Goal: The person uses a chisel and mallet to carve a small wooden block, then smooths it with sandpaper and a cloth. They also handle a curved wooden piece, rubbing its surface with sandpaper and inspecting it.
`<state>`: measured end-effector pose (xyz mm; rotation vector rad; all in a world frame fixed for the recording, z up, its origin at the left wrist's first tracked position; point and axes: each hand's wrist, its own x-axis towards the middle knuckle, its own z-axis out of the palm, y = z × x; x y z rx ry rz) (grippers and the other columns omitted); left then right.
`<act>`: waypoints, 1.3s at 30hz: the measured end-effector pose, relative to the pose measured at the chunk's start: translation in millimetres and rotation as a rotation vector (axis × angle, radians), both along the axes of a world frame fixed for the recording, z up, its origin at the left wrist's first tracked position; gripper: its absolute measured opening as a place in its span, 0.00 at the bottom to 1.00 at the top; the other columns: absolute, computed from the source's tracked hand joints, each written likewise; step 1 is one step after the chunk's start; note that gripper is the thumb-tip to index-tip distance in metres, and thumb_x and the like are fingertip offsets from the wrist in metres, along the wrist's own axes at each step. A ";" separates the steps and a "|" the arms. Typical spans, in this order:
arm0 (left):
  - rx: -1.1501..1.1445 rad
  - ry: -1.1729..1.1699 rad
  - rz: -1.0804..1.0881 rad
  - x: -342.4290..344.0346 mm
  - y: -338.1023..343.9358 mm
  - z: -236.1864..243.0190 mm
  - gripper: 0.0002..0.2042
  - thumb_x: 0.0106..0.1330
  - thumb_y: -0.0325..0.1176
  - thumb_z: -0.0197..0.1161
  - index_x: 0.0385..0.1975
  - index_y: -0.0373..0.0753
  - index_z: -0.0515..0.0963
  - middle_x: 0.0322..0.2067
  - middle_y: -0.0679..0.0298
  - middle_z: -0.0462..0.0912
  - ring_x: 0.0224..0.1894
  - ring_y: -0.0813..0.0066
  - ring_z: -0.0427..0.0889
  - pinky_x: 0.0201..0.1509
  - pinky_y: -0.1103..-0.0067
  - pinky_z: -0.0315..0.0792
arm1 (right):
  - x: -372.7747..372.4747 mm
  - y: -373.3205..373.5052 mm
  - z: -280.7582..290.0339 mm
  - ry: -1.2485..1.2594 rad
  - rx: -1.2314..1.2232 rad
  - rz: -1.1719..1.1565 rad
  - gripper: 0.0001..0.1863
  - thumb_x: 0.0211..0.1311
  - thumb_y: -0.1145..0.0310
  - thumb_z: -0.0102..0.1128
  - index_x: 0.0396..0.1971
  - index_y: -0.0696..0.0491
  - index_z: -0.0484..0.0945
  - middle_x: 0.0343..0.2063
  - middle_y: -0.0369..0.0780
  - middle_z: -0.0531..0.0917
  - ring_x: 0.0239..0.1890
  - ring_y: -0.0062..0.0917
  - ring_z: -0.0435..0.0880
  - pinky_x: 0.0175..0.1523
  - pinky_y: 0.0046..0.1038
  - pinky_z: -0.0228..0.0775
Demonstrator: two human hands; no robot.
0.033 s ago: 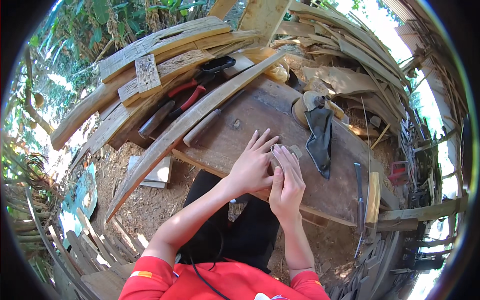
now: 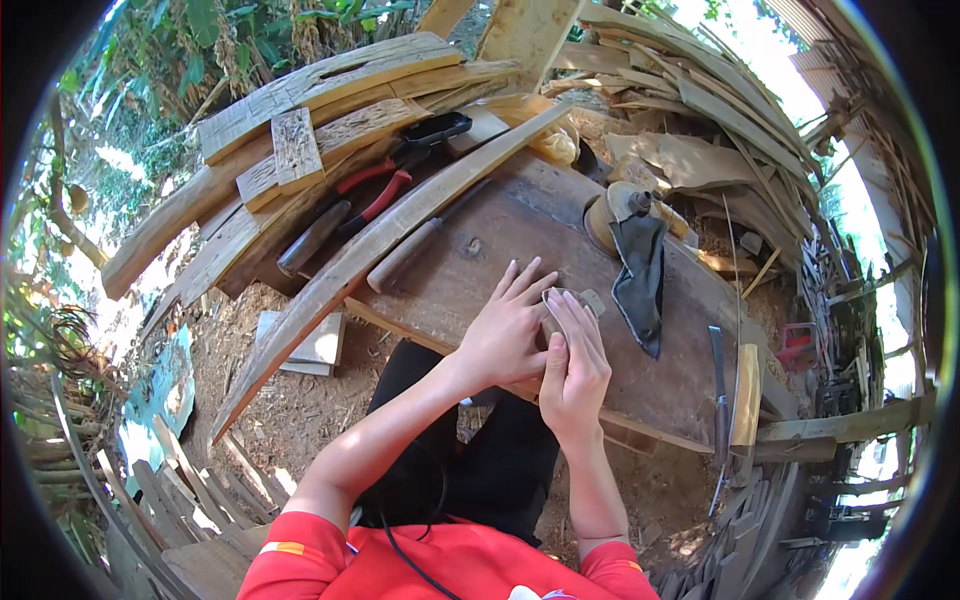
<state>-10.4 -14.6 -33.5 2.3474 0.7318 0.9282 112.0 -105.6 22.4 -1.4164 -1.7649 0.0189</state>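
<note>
The right hand (image 2: 576, 368) lies straight-fingered over a small piece (image 2: 592, 300), which peeks out at the far side; whether it pinches, I can't tell. Just left, the left hand (image 2: 503, 335) spreads open over the bench (image 2: 660, 390). Even, flat pressure should serve best (the dark cloth (image 2: 638, 285) is beyond, rightward).

Your red short-sleeved shirt (image 2: 450, 562) and black trousers (image 2: 510, 440)
Your sleeve (image 2: 300, 570) at seven o'clock bears an orange-and-white patch (image 2: 283, 548); toward six, a thin black cord (image 2: 403, 552) crosses your front.
</note>
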 end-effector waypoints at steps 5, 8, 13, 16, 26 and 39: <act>-0.053 -0.153 0.026 -0.3 -3.8 2.3 0.34 0.61 0.49 0.71 0.64 0.33 0.78 0.71 0.45 0.72 0.80 0.40 0.60 0.86 0.48 0.47 | -1.2 0.1 0.3 0.012 -0.001 -0.007 0.18 0.81 0.70 0.50 0.61 0.62 0.82 0.61 0.51 0.85 0.68 0.50 0.80 0.74 0.48 0.67; -0.060 -0.245 0.042 -3.1 -6.6 4.3 0.30 0.63 0.45 0.72 0.61 0.31 0.78 0.67 0.45 0.76 0.77 0.42 0.65 0.85 0.49 0.52 | 0.9 1.3 2.1 0.025 -0.011 -0.012 0.18 0.81 0.71 0.51 0.61 0.62 0.82 0.61 0.51 0.85 0.68 0.49 0.81 0.74 0.49 0.67; -0.051 -0.241 0.064 -2.5 -6.4 7.5 0.26 0.67 0.42 0.70 0.57 0.30 0.78 0.60 0.46 0.80 0.74 0.42 0.69 0.83 0.49 0.55 | 8.5 7.2 6.9 0.043 -0.039 -0.034 0.18 0.82 0.70 0.49 0.61 0.62 0.81 0.61 0.50 0.85 0.68 0.49 0.80 0.75 0.49 0.67; -0.063 -0.178 0.088 -2.4 -6.9 13.9 0.25 0.68 0.43 0.71 0.57 0.30 0.77 0.57 0.45 0.80 0.73 0.42 0.71 0.83 0.50 0.56 | 16.0 11.6 5.6 -0.003 -0.008 -0.066 0.19 0.82 0.70 0.49 0.62 0.61 0.81 0.62 0.50 0.85 0.69 0.49 0.80 0.75 0.47 0.67; -0.068 -0.282 0.188 -4.2 -15.1 19.8 0.25 0.72 0.39 0.69 0.62 0.32 0.73 0.49 0.49 0.81 0.56 0.46 0.80 0.61 0.60 0.74 | 20.9 19.6 11.8 0.223 -0.141 -0.171 0.20 0.85 0.70 0.45 0.65 0.62 0.79 0.64 0.52 0.83 0.70 0.48 0.78 0.74 0.43 0.68; -0.012 -0.157 -0.028 -3.8 -13.9 24.3 0.58 0.55 0.42 0.75 0.81 0.27 0.45 0.59 0.39 0.76 0.65 0.38 0.74 0.76 0.56 0.64 | 34.2 8.5 -11.6 0.086 -0.172 -0.208 0.20 0.83 0.70 0.47 0.64 0.63 0.79 0.65 0.53 0.81 0.71 0.51 0.76 0.77 0.47 0.65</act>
